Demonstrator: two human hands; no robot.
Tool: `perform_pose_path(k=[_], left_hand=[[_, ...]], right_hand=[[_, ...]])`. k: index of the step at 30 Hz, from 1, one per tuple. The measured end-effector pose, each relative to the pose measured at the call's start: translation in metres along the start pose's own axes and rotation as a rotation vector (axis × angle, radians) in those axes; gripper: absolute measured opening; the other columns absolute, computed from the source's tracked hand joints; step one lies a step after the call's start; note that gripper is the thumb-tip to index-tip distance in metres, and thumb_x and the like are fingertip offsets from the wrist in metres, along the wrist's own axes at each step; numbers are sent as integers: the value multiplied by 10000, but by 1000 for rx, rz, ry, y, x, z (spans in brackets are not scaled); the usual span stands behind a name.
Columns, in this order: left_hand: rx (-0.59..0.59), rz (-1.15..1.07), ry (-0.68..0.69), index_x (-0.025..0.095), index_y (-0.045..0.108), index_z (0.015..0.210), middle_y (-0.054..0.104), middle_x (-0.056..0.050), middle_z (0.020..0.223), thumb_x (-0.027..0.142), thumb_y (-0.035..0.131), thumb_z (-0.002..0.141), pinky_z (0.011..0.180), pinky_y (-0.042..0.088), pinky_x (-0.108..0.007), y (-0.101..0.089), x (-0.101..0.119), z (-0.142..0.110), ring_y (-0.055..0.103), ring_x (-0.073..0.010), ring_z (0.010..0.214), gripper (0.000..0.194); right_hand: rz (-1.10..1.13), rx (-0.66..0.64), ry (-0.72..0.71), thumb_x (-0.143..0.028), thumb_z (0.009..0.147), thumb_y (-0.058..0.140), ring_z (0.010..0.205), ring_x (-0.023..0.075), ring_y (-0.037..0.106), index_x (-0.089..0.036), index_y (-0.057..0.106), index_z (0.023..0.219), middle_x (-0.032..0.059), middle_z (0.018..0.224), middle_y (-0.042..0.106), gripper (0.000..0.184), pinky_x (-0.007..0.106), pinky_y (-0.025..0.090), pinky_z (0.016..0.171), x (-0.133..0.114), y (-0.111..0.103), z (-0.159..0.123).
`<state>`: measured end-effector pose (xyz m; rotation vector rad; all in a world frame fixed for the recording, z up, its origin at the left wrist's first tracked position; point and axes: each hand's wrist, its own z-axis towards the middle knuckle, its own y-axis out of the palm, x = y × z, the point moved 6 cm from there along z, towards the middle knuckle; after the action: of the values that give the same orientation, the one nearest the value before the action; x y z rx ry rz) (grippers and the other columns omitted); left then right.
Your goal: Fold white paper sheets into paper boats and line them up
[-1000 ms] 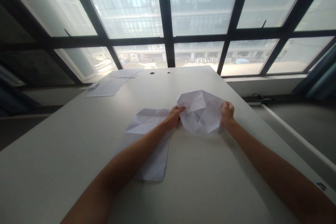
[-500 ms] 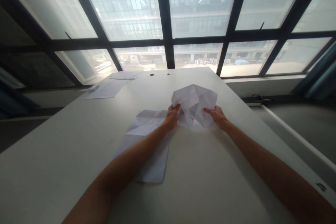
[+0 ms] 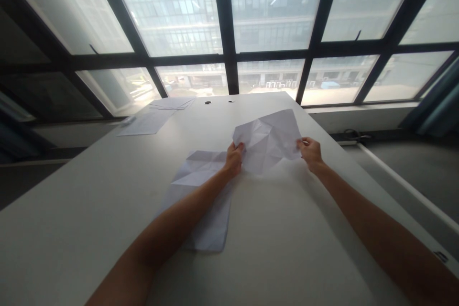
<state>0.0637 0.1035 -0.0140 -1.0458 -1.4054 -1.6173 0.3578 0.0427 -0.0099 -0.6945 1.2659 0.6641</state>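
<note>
A creased white sheet of paper (image 3: pixel 267 138) is held up above the table between both hands. Its left edge is pinched by my left hand (image 3: pixel 234 158), thumb on the near face. My right hand (image 3: pixel 310 152) grips the right edge with closed fingers. Fold lines run across the middle of the sheet, and it bends slightly. Below and to the left lies more creased white paper (image 3: pixel 211 215) on the table, partly covered by my left forearm; I cannot tell how many sheets are in it.
The white table (image 3: pixel 279 239) stretches away to large dark-framed windows (image 3: pixel 272 14). At its far left lie several flat white papers (image 3: pixel 147 122). Two small dark holes (image 3: pixel 207 102) sit near the far edge. A dark cable (image 3: pixel 356 136) rests beyond the table's right side.
The sheet has gone from crumpled and bunched to flatter and wider. My right hand has moved right, to the sheet's right edge; my left hand has stayed nearly in place.
</note>
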Motion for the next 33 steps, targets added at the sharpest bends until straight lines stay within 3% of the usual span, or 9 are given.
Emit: perform_pose_path(k=[9, 12, 16, 18, 20, 22, 25, 29, 33], left_hand=[[-259, 192, -74, 140, 567, 1166, 678, -41, 858, 250, 721, 720, 633, 554, -290, 18, -4, -13, 637, -151, 659, 484], [-314, 203, -88, 186, 425, 1384, 681, -25, 870, 203, 686, 727, 660, 567, -306, 21, -2, -16, 655, -148, 667, 707], [-273, 241, -7, 262, 187, 1549, 655, 46, 755, 146, 645, 731, 631, 539, -250, 18, 6, -15, 619, -103, 582, 945], [-264, 318, 45, 230, 335, 1513, 625, 60, 661, 139, 614, 748, 588, 510, -224, 17, 8, -14, 587, -94, 515, 819], [-246, 455, 81, 144, 594, 1328, 609, 35, 584, 150, 579, 779, 546, 475, -213, 16, 8, -13, 568, -102, 479, 548], [-220, 616, 137, 104, 723, 1129, 618, 3, 559, 163, 557, 810, 543, 457, -217, 16, 9, -13, 561, -111, 475, 364], [-251, 810, 261, 134, 740, 1123, 657, -7, 596, 205, 542, 864, 606, 468, -235, 20, 13, -17, 561, -120, 489, 334], [-328, 968, 327, 171, 716, 1192, 577, 22, 468, 329, 477, 959, 678, 476, -258, 25, 19, -23, 575, -160, 487, 370], [-178, 937, 378, 190, 741, 1103, 627, -20, 566, 336, 501, 959, 813, 466, -272, 15, 33, -18, 650, -203, 676, 316]], right_hand=[[-200, -117, 43, -387, 597, 806, 501, 125, 529, -112, 719, 844, 69, 656, 682, 380, 225, 361, 431, 21, -65, 48], [-270, -127, -17, -409, 595, 819, 521, 135, 543, -110, 737, 848, 72, 652, 682, 400, 235, 372, 450, 22, -75, 53], [-327, -158, -67, -450, 628, 797, 536, 156, 557, -111, 747, 927, 68, 657, 676, 455, 264, 402, 491, 30, -77, 59], [-421, -100, -131, -427, 671, 764, 554, 175, 562, -109, 744, 968, 63, 641, 660, 436, 288, 422, 529, 31, -80, 61], [-570, 7, -226, -365, 706, 723, 607, 203, 578, -107, 744, 966, 79, 674, 662, 366, 327, 458, 607, 26, -84, 62], [-717, 143, -341, -283, 734, 663, 723, 243, 601, -104, 743, 942, 128, 799, 677, 286, 387, 480, 739, 14, -84, 57], [-805, 275, -508, -221, 793, 548, 890, 292, 587, -107, 737, 926, 182, 961, 643, 258, 458, 456, 875, -12, -67, 39], [-737, 57, -600, -301, 889, 493, 829, 276, 595, -129, 721, 960, 161, 906, 635, 295, 434, 483, 836, -21, -6, 1], [-802, -78, -680, -396, 892, 564, 1084, 329, 578, -196, 664, 1191, 189, 1178, 640, 373, 487, 450, 943, -6, 46, -46]])
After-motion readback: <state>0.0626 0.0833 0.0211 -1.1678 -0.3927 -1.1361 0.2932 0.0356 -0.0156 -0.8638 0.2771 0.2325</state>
